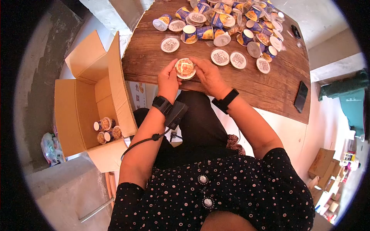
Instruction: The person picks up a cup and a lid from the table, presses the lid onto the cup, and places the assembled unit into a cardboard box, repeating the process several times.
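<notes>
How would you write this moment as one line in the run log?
left hand: holds clear-topped cup | right hand: on same cup | table: cup pile at far side | open carton: few cups inside

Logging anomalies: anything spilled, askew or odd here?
No spill visible. The heaped cups at the far side of the table look untidy, several tipped sideways. Loose cups in the open carton are tipped too. The held cup shows no obvious damage.
</notes>
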The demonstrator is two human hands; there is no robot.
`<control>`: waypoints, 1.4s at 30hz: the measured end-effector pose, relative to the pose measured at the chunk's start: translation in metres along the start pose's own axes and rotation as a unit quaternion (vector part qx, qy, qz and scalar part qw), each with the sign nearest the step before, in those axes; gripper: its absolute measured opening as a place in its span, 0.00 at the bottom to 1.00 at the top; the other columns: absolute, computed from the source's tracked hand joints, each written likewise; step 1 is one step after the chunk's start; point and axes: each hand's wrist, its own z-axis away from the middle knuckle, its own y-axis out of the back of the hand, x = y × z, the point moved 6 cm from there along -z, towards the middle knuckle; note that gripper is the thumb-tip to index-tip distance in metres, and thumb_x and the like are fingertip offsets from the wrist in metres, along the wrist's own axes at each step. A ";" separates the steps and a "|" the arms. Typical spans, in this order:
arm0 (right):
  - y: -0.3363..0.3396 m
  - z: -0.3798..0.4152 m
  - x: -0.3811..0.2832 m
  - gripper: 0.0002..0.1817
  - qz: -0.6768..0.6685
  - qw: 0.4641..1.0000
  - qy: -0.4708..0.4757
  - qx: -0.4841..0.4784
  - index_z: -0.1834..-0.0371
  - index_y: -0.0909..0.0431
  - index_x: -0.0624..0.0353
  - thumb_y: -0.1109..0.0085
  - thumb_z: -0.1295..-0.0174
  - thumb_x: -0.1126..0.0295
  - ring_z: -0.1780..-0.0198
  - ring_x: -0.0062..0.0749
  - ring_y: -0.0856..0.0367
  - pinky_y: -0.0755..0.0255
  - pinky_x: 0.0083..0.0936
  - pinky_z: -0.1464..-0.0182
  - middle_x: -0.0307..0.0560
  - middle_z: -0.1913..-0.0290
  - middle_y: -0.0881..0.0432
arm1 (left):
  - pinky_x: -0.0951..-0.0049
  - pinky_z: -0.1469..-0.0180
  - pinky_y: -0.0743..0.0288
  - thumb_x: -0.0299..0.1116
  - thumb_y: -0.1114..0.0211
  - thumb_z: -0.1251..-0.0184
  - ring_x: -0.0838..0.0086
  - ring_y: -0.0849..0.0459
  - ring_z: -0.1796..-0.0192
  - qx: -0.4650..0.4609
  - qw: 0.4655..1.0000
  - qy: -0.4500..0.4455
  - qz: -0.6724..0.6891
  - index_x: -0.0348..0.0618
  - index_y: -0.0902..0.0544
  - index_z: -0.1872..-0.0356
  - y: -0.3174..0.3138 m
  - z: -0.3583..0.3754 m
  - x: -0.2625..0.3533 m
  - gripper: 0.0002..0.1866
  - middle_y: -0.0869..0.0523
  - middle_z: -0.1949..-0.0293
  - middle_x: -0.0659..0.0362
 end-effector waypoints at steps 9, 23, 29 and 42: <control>-0.005 0.001 0.004 0.17 -0.017 0.999 -0.034 -0.004 0.47 0.28 0.62 0.51 0.40 0.75 0.54 0.57 0.24 0.29 0.41 0.51 0.64 0.56 0.22 | 0.83 0.75 0.25 0.29 0.54 0.27 0.85 0.23 0.73 -0.008 0.999 0.025 0.039 0.40 0.25 0.43 -0.004 -0.005 -0.011 0.16 0.18 0.62 0.61; -0.013 0.004 0.009 0.17 -0.011 0.998 -0.053 0.011 0.44 0.30 0.63 0.53 0.36 0.72 0.51 0.56 0.24 0.29 0.40 0.49 0.62 0.51 0.23 | 0.81 0.72 0.23 0.34 0.56 0.26 0.82 0.21 0.70 -0.010 0.999 -0.014 0.047 0.42 0.30 0.39 -0.006 -0.002 -0.017 0.18 0.19 0.57 0.59; -0.005 0.008 0.022 0.19 -0.058 0.992 -0.112 0.032 0.41 0.32 0.62 0.54 0.33 0.67 0.47 0.54 0.26 0.32 0.38 0.45 0.62 0.48 0.24 | 0.80 0.69 0.22 0.32 0.51 0.28 0.79 0.21 0.67 0.023 0.990 0.033 0.133 0.43 0.36 0.34 0.001 0.018 -0.017 0.22 0.25 0.55 0.57; -0.012 0.002 -0.001 0.22 0.020 0.992 0.025 -0.122 0.39 0.36 0.62 0.54 0.32 0.61 0.43 0.37 0.27 0.30 0.29 0.45 0.52 0.42 0.28 | 0.73 0.52 0.27 0.21 0.50 0.38 0.75 0.22 0.55 -0.071 0.982 -0.077 0.156 0.40 0.32 0.41 -0.018 0.011 -0.018 0.22 0.20 0.53 0.57</control>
